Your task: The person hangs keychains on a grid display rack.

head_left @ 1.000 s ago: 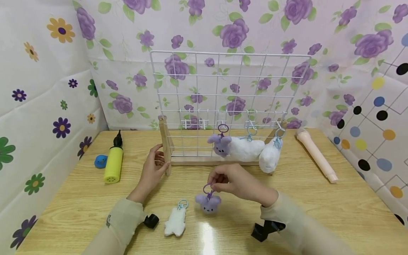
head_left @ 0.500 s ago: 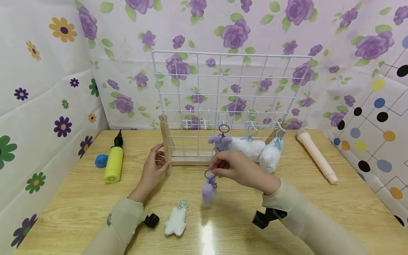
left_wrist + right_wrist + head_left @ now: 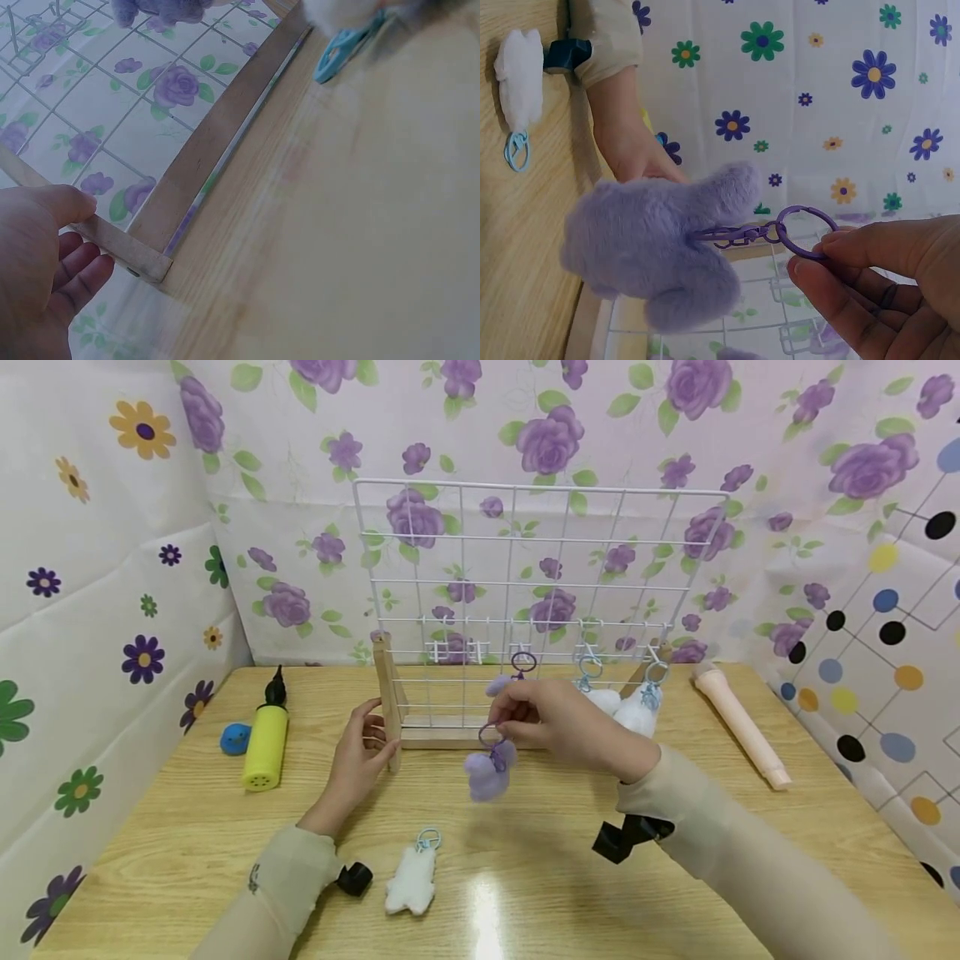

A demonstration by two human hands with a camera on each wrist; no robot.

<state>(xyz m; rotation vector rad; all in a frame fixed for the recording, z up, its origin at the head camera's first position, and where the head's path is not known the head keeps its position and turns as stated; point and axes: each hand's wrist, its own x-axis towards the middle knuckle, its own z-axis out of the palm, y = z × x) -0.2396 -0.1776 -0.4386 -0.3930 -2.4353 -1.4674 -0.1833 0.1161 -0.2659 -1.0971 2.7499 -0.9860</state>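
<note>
My right hand (image 3: pixel 562 722) pinches the purple ring of a fluffy purple plush keychain (image 3: pixel 645 240) between thumb and fingertip. In the head view the plush dangles below that hand, in front of the wire grid rack (image 3: pixel 517 539). My left hand (image 3: pixel 360 764) grips the rack's wooden side leg (image 3: pixel 120 244), thumb on one side and fingers curled on the other. Another purple plush (image 3: pixel 498 684) hangs on the rack, mostly hidden by my right hand. Beside it hang two white plush keychains on blue rings, the right one (image 3: pixel 637 714) partly covered by my wrist.
A white plush keychain (image 3: pixel 412 878) with a blue ring lies on the table between my forearms. To the left are a yellow hand pump (image 3: pixel 266 747) and a blue toy (image 3: pixel 236 739). A pale pink tube (image 3: pixel 742 724) lies at right. White hooks (image 3: pixel 457 651) line the grid.
My right hand has lifted the purple plush keychain up and toward the rack, and the plush has turned on its ring. My left hand stays at the wooden leg.
</note>
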